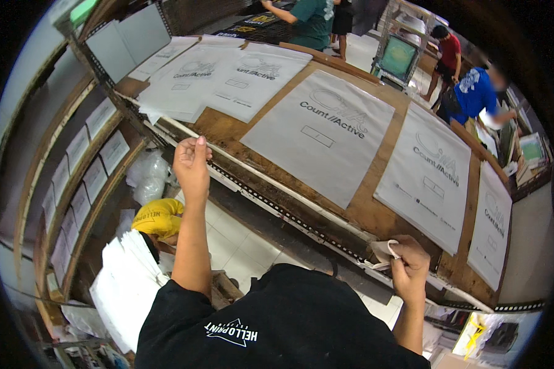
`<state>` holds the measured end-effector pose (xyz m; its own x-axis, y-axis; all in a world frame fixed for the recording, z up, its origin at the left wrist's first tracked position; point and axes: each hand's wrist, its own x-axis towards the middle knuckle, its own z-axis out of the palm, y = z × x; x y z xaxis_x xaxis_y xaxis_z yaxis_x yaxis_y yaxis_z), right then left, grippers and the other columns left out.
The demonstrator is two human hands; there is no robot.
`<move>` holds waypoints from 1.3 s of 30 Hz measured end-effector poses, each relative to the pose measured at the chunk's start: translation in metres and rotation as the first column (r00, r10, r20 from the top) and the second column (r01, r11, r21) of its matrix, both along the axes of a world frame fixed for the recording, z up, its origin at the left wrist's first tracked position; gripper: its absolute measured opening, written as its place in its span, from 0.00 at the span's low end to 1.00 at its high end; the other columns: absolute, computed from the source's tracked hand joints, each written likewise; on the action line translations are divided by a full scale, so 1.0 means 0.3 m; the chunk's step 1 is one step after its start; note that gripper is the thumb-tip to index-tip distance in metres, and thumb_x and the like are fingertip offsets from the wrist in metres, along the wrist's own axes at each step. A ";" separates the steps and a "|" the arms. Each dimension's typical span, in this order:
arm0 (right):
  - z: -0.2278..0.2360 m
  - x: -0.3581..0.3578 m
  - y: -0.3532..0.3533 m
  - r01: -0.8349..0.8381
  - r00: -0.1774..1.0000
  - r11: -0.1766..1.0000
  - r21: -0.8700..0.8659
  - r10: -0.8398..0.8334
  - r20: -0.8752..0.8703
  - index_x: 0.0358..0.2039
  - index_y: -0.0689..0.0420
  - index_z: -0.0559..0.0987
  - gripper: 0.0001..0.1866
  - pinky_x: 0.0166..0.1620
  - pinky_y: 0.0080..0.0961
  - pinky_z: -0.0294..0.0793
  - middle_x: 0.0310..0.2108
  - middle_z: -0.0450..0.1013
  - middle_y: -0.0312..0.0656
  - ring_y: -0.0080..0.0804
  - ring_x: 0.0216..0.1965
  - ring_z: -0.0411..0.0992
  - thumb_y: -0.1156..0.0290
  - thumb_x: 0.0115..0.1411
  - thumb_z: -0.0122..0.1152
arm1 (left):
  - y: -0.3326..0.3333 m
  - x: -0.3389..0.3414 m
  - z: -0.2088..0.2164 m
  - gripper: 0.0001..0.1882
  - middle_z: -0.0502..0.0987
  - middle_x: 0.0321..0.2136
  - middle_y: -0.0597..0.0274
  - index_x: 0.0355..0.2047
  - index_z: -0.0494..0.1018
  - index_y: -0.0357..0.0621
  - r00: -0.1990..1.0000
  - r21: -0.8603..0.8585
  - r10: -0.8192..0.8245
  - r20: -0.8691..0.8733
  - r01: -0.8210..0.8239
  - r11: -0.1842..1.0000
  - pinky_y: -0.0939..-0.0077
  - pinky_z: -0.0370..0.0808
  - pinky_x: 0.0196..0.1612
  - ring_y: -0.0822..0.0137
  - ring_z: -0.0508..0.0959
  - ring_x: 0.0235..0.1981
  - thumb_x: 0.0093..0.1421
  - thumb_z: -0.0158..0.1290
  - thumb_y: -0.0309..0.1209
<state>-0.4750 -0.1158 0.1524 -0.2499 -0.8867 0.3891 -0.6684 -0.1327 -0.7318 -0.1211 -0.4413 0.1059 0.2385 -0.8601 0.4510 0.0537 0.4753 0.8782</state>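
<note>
My left hand (192,165) is raised at the table's near edge, thumb and fingers pressed together. Whether anything small is between them cannot be seen. My right hand (411,263) is closed on a folded off-white cloth (381,253) at the front edge, farther right. Beyond my hands, a grey-white printed plastic bag (320,138) lies flat on the brown wooden table (277,161). Another printed bag (426,178) lies to its right, with a further printed bag (491,224) at the right end. Several overlapping printed bags (228,77) cover the left part.
A perforated metal rail (289,218) runs along the table's front. Shelves with pale sheets (95,178) stand at left. Below them, a person in a yellow shirt (159,220) is near a white stack (126,289). Other people, one in blue (474,92), are beyond the table.
</note>
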 end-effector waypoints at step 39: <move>-0.110 -0.074 0.011 0.159 0.986 0.985 -0.071 -0.155 0.060 0.36 0.68 0.83 0.13 0.48 0.33 0.76 0.38 0.80 0.51 0.41 0.41 0.78 0.73 0.54 0.59 | -0.885 -0.284 0.278 0.15 0.83 0.38 0.40 0.41 0.77 0.42 0.455 -0.221 0.118 0.883 0.182 0.958 0.47 0.77 0.48 0.38 0.82 0.42 0.67 0.54 0.41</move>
<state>-0.4971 -0.1125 0.1193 -0.4062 -0.8036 0.4350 -0.6448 -0.0853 -0.7596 -0.2062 -0.7068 0.1892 -0.4410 -0.6783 0.5877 -0.6549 0.6909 0.3060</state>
